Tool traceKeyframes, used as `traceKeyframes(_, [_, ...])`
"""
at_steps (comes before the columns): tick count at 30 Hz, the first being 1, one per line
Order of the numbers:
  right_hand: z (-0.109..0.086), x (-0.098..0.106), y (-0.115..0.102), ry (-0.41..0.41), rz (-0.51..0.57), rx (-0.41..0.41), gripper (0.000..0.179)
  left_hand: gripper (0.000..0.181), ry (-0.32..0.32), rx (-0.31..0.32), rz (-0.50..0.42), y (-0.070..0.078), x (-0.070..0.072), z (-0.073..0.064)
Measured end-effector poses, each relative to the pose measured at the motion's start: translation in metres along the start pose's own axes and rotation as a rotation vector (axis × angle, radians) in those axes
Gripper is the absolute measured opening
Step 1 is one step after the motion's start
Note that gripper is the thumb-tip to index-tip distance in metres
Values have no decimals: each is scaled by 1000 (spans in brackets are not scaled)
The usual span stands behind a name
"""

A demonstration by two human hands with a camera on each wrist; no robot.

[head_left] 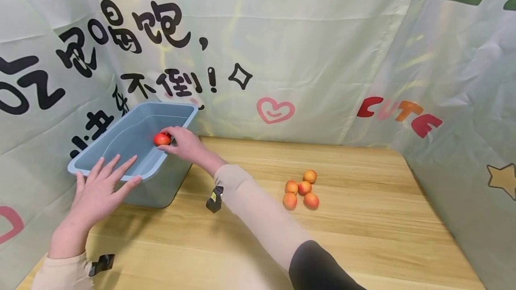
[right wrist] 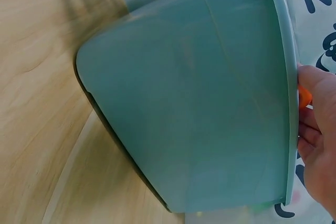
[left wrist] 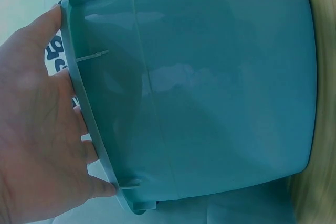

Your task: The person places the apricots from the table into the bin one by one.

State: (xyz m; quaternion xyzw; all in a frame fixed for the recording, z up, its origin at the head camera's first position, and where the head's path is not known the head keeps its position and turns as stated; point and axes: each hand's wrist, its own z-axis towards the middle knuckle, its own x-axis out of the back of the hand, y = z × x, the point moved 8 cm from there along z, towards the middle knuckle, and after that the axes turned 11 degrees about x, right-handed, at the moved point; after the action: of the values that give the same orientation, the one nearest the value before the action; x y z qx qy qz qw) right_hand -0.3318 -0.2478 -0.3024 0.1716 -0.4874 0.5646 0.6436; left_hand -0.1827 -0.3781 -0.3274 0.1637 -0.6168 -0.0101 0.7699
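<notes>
The right hand point(head_left: 186, 144) pinches a red round fruit point(head_left: 161, 139) between thumb and fingers, its fingertips on the fruit's right side. The fruit looks slightly wider than tall in the head view, its longer axis lying roughly level from left to right; which way its stem end points cannot be told. It is held just inside the right rim of a blue-grey bin point(head_left: 169, 185), above the bin's floor.

The left hand point(head_left: 98, 189) rests on the near rim with its fingers spread, pointing forward over the opening. The bin stands upright on the wooden table point(head_left: 375, 227), its mouth facing up and its long axis running away from the person, slanting rightward.

To the right, well apart from the bin, five orange fruits point(head_left: 304, 187) lie in a loose cluster. A printed cloth point(head_left: 322, 48) hangs behind.
</notes>
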Motion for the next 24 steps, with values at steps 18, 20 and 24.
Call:
traceKeyframes(18, [-17, 1, 4, 50, 106, -25, 48, 63, 4, -3, -1, 1, 1, -2])
traceKeyframes(20, [-21, 2, 4, 54, 105, -27, 47, 63, 6, -5, -2, 1, 1, -2])
traceKeyframes(24, [-27, 5, 3, 60, 80, -23, 48, 63, 10, -7, -2, 2, 1, -2])
